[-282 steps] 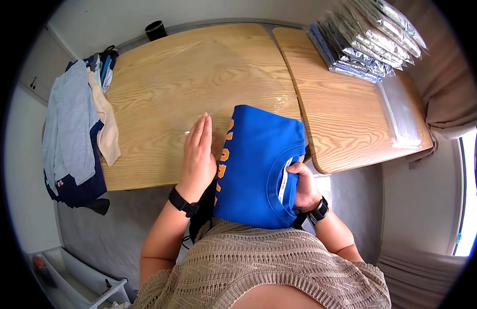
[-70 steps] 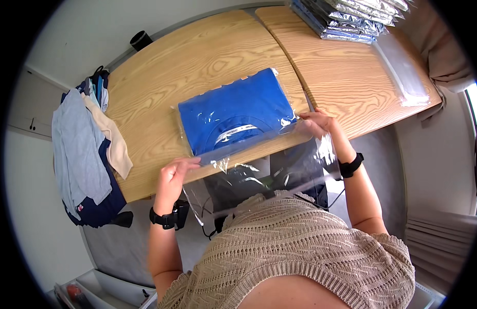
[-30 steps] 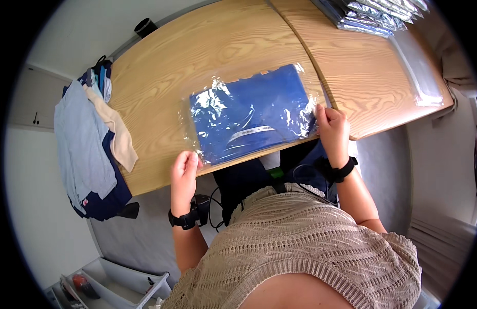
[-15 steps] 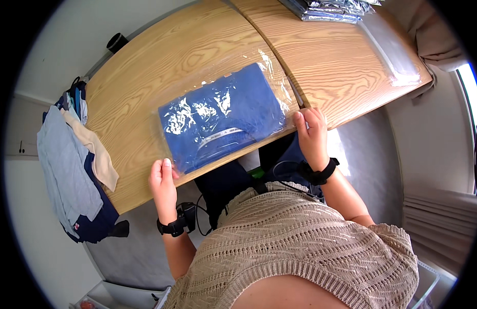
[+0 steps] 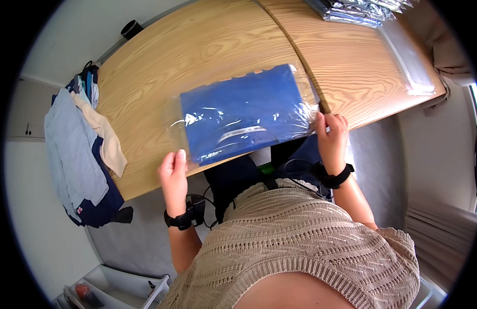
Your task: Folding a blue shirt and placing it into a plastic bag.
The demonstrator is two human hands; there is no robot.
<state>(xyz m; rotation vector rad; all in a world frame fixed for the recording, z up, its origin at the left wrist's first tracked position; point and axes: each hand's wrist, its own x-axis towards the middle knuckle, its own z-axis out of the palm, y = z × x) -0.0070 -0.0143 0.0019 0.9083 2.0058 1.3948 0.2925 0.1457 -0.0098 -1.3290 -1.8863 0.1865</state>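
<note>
Your left hand (image 5: 172, 172) and right hand (image 5: 331, 136) pinched the bagged blue shirt (image 5: 246, 113) at the wooden table (image 5: 161, 77) edge, where the slippery plastic could have slid off.

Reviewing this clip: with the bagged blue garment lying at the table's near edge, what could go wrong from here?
1. The clear bag with the folded blue garment overhangs the near edge of the wooden table; if a hand lets go, it may slide off.
2. The left hand and right hand touch only the bag's ends, so the slick film could slip or bunch.
3. The pile of clothes hanging over the table's left end looks liable to drop if nudged.
</note>
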